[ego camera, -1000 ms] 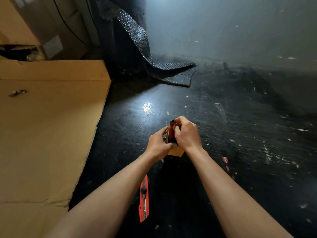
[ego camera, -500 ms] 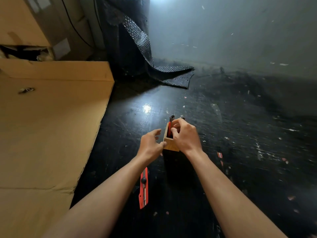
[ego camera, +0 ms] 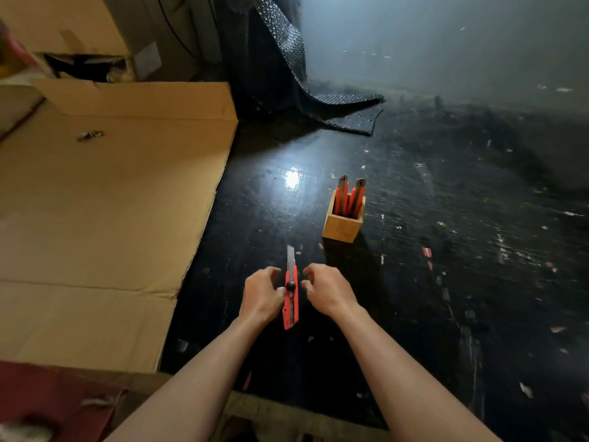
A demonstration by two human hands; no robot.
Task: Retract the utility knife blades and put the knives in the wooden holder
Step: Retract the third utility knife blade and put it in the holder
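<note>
A red utility knife (ego camera: 291, 309) lies lengthwise between my hands on the black floor, its grey blade (ego camera: 290, 255) extended and pointing away from me. My left hand (ego camera: 259, 296) grips the knife from its left side, thumb by the black slider knob. My right hand (ego camera: 328, 288) hovers just right of the knife with fingers curled and apart, touching nothing. The wooden holder (ego camera: 341, 226) stands farther off to the right. Two red knives (ego camera: 342, 199) stick up out of it, blades retracted.
A large flat cardboard sheet (ego camera: 105, 202) covers the floor on the left. A roll of dark bubble wrap (ego camera: 287, 59) stands at the back, its loose end trailing on the floor. Small paper scraps (ego camera: 426, 251) dot the black floor to the right.
Both hands have left the wooden holder and pulled back toward me. A second knife now stands in the holder. My left hand has closed on the knife that lay on the floor.
</note>
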